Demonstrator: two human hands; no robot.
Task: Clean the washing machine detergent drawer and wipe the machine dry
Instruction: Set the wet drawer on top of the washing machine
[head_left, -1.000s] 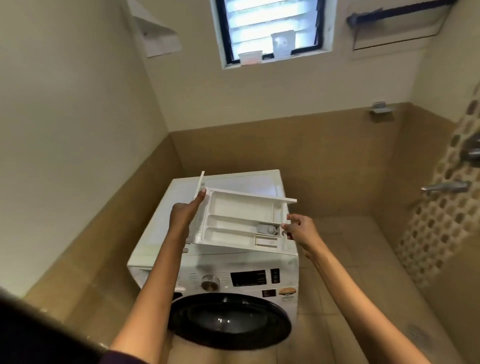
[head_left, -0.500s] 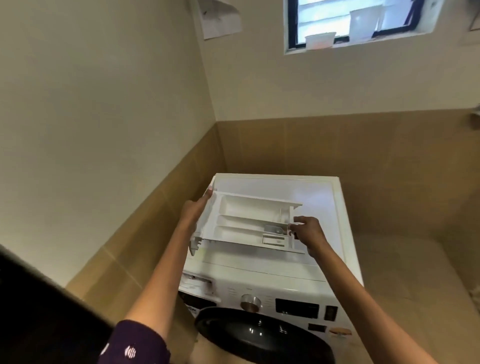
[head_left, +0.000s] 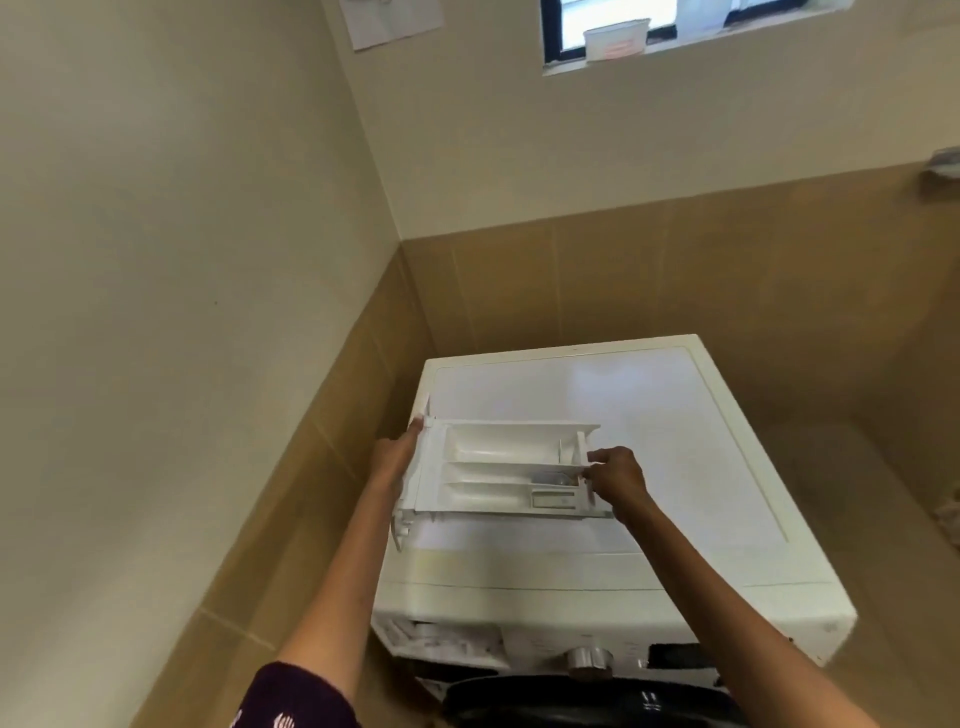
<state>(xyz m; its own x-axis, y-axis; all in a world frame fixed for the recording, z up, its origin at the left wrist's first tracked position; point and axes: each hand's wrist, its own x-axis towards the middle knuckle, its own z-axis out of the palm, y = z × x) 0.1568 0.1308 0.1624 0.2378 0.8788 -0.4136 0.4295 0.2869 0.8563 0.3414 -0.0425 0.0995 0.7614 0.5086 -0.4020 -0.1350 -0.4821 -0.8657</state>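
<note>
The white detergent drawer (head_left: 498, 467), out of the machine, is held level just above the left part of the washing machine's top (head_left: 675, 441). Its compartments face up. My left hand (head_left: 397, 457) holds its left end, the front panel side, with fingers mostly hidden behind the panel. My right hand (head_left: 615, 475) pinches its right end with curled fingers. Below, the empty drawer slot (head_left: 431, 636) shows at the left of the machine's front, beside the silver dial (head_left: 589, 662) and the dark door (head_left: 571, 704).
The machine stands in a corner, tan-tiled walls (head_left: 623, 275) close on its left and behind. A window (head_left: 623, 26) with a white container (head_left: 615, 39) on the sill is high on the back wall. Floor lies open to the right.
Both hands have carried the drawer down and forward to just above the machine's top, levelling it. The camera has moved closer and turned left.
</note>
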